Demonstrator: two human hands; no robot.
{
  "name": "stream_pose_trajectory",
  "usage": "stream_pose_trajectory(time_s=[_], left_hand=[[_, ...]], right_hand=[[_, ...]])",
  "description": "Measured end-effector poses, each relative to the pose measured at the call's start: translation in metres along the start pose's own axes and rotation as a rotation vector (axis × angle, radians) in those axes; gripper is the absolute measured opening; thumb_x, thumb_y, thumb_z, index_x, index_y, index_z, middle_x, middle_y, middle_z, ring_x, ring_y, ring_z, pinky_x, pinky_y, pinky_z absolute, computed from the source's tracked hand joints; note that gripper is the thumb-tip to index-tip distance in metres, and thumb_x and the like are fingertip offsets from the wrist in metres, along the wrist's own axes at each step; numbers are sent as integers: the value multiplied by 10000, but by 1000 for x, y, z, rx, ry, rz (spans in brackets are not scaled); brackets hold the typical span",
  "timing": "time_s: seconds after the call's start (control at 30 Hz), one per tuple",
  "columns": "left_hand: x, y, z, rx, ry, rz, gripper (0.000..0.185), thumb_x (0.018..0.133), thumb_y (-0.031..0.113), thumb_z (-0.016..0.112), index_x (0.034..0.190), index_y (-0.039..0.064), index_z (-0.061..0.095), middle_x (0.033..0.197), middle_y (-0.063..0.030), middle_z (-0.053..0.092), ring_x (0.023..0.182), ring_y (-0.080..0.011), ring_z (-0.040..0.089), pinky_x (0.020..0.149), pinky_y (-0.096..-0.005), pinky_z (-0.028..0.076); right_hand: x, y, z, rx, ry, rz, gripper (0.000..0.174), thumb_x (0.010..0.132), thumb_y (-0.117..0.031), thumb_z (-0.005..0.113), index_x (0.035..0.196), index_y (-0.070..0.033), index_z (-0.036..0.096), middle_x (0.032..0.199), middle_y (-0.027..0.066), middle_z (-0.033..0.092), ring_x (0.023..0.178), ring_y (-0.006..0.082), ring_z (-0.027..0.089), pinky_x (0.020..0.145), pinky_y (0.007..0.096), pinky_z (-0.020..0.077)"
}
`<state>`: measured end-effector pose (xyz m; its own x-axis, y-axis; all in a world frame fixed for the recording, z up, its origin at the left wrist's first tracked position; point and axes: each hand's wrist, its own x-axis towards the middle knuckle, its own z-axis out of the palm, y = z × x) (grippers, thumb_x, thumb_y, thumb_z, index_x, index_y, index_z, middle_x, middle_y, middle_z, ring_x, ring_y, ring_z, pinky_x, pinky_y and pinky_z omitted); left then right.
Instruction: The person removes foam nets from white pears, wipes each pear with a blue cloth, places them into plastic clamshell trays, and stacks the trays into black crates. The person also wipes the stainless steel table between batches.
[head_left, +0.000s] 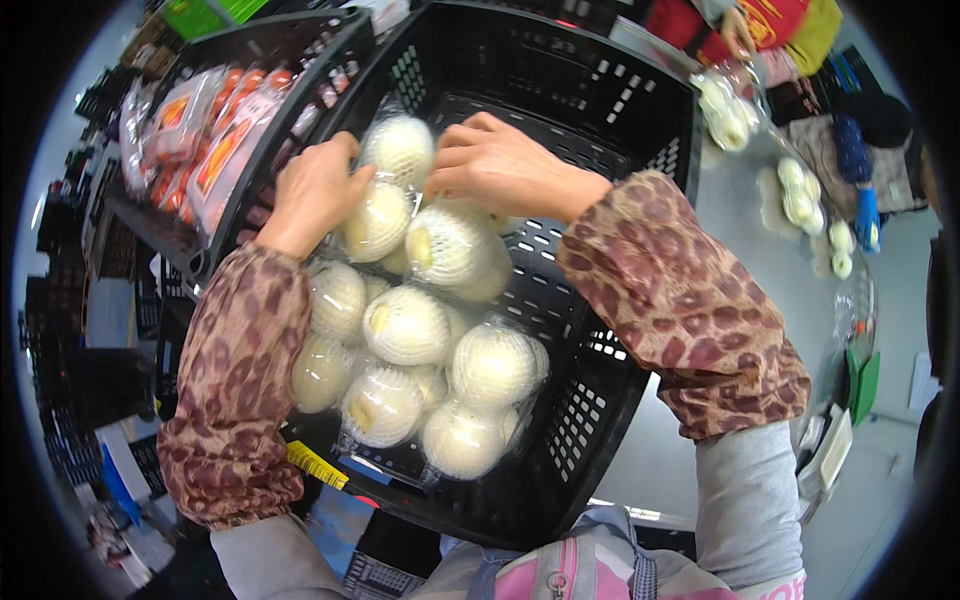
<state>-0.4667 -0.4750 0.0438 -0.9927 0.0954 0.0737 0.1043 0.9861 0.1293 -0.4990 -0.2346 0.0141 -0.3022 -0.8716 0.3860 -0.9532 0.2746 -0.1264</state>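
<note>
A black plastic crate (570, 300) stands before me, its left and near part filled with round pale fruits in white foam nets (409, 326), wrapped in clear plastic film. Both my hands are inside the crate at one wrapped pack (401, 154) near its left wall. My left hand (319, 187) grips this pack's left side, thumb against the film. My right hand (487, 165) has its fingers curled down at the right side of the same pack; its fingertips are partly hidden. Several more packs lie stacked nearer to me.
At the left, a second black crate (281, 131) holds bagged orange-red produce (225, 142). A metal table (750, 225) on the right bears more wrapped packs (801, 196). Across it a co-worker's hand (737, 34) is near a pack; a blue glove (868, 217) shows at the table's edge.
</note>
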Motion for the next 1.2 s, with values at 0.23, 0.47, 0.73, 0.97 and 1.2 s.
stream_pose_trajectory(time_s=[0.23,0.47,0.73,0.97,1.2], left_hand=[[-28,18,-47,81,84,105,312,832,268,711,1065,75,632,786,-104,647,751,-303,645,654,-414,485],[-47,51,-60,-102,18,169,247,840,262,699,988,65,674,793,-108,668,758,-314,652,663,-407,497],[35,95,22,5,125,205,444,901,384,616,1214,68,622,1170,-172,607,1101,-354,554,933,-433,462],[110,168,66,710,-345,318,329,887,323,595,1094,95,710,1056,-98,677,1070,-299,577,868,-475,460],[157,177,124,757,-324,254,311,886,315,604,1063,77,698,1019,-111,685,985,-293,612,830,-459,492]], right_hand=[[-27,-20,-71,39,358,170,428,790,-71,735,1203,-129,637,1199,44,628,1049,215,606,895,368,492],[-198,-79,-115,311,555,771,164,896,-21,633,1046,-22,699,922,62,674,774,130,625,670,252,500],[-353,-178,-70,383,596,1212,126,910,-34,620,1000,6,699,870,86,674,695,141,619,646,265,491],[-434,-260,-49,449,597,1434,121,889,-16,618,978,14,694,825,88,657,668,147,592,632,262,459],[-472,-271,-57,467,600,1665,130,867,-61,666,982,-39,724,885,132,686,763,258,660,666,329,513]])
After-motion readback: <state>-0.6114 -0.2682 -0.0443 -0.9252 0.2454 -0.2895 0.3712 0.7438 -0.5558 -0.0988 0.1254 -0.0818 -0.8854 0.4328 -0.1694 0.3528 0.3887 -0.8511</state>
